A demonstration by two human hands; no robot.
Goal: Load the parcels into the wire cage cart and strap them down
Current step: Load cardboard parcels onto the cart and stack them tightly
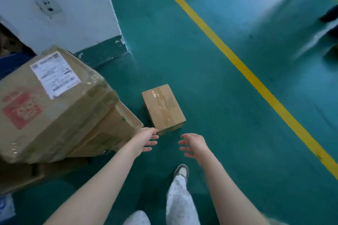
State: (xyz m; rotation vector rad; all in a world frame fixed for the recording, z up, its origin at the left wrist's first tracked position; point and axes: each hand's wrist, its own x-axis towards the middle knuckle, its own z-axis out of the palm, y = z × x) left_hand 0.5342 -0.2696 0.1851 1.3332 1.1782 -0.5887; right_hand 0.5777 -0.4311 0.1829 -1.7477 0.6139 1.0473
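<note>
Cardboard parcel (163, 107) seemingly just beyond hands (146, 139) (192, 144)

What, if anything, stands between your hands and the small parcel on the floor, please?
Nothing visible does. Only bare green floor separates the left hand and the right hand from the small parcel. The stack of large boxes sits to the left, beside the path.

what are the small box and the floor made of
Small box: brown cardboard by its look, matte, with glossy clear tape along the top that catches the light. Floor: probably painted or epoxy-coated concrete, smooth green with a soft sheen in places; the yellow line looks painted on.
</note>
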